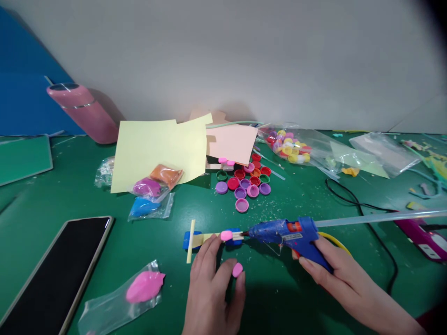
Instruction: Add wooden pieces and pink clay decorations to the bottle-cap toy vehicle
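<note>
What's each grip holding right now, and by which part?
Right grip: the glue gun, by its handle. Left grip: a small pink piece, by its edges, between thumb and forefinger.

Over the green counter (279, 295), the right hand (344, 274) grips 1 blue glue gun (272, 231), its nozzle (245, 233) at a small blue-and-cream craft piece (198, 239); the left hand (211, 288) pinches 1 pink lump (238, 270).

Left hand (212, 295) is bare, slim-fingered, smooth across the back. Right hand (337, 272) is bare too, same build, with the lower forearm (387, 304) uncovered. Dark maroon sleeve (436, 321) just shows at bottom right, mostly shadowed; fabric and cuff detail are too dim to read.
</note>
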`<action>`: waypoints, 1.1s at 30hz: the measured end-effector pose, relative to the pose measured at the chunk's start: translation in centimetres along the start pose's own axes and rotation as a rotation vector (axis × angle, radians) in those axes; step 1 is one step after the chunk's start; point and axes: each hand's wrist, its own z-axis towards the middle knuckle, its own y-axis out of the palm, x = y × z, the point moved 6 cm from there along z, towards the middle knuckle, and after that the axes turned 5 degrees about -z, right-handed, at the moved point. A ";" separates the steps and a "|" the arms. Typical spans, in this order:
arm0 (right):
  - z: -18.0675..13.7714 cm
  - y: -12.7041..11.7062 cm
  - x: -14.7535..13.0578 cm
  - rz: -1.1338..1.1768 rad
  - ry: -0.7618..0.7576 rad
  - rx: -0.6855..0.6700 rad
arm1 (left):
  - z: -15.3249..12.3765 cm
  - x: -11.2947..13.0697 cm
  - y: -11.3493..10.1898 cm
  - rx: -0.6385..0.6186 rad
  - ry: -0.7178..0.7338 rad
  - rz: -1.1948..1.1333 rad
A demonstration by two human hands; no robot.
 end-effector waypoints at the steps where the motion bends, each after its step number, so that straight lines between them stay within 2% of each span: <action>1: 0.0 -0.1 0.1 0.000 -0.004 0.007 | 0.0 0.0 0.0 0.000 0.000 -0.001; 8: -0.1 0.0 0.1 0.039 0.012 -0.031 | -0.1 0.0 -0.1 -0.010 0.002 -0.003; 19: 0.4 0.0 -2.7 0.096 0.035 0.009 | -0.1 0.1 0.0 -0.026 0.018 -0.002; 28: -0.1 0.3 -0.4 0.011 -0.002 -0.043 | -0.1 -0.1 0.1 -0.022 0.009 -0.012; 33: 0.0 0.5 -0.3 0.016 0.008 -0.061 | -0.1 0.0 0.4 -0.014 0.029 -0.005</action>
